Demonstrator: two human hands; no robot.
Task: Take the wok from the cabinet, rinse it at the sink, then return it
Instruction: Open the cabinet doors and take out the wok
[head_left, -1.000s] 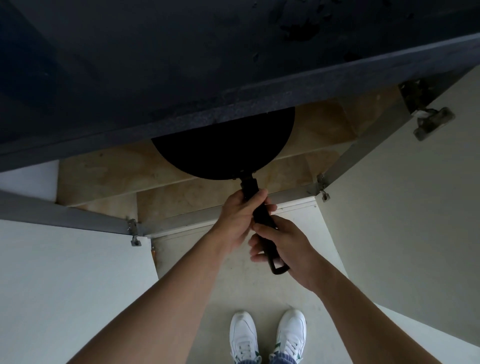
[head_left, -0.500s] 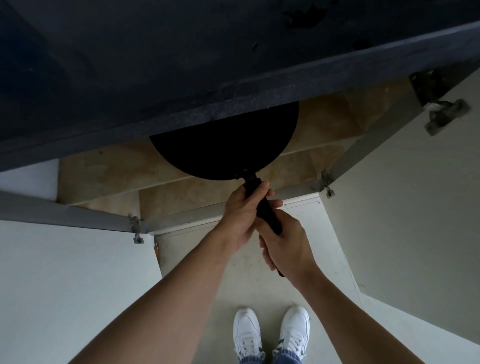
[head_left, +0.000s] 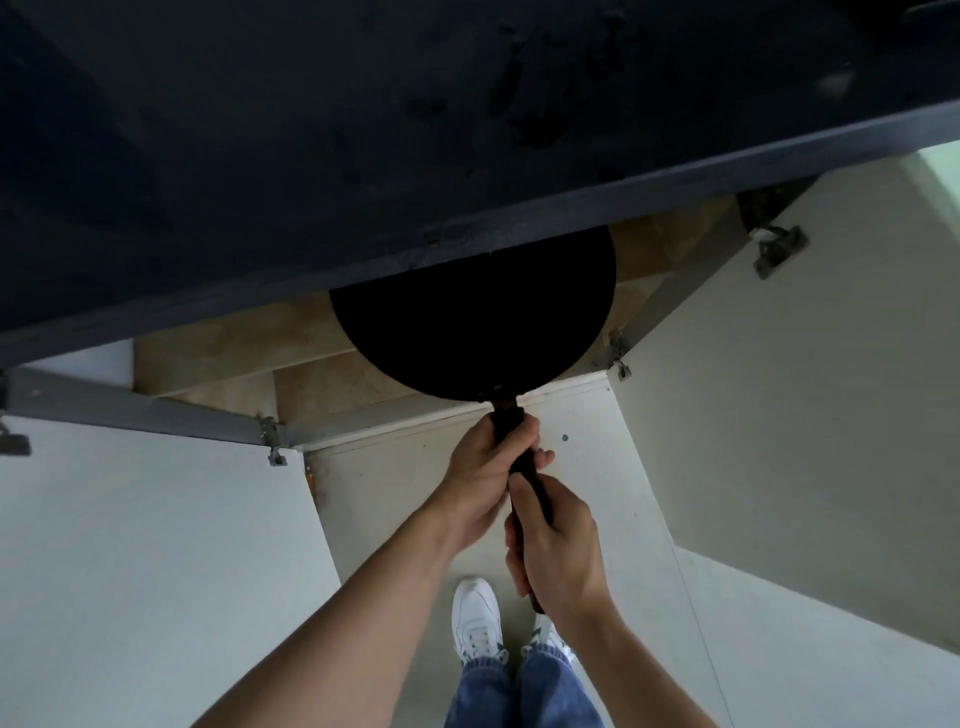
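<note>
Head view: left hand and right hand grip wok partly under countertop.

Views: a single one, worn on my head.
Facing: forward and steeply down, over the front edge of the dark countertop into the open cabinet beneath it.
Top of frame: the countertop, seen from above.
Middle: the wok, half under the counter edge.
Nearness: close; my left hand and right hand sit centre frame on the wok's handle, with my forearms entering from the bottom edge.
Bottom: my shoes, almost straight below the lens.
Sides: the left door and right door, both swung open and splayed outward by the wide lens.
</note>
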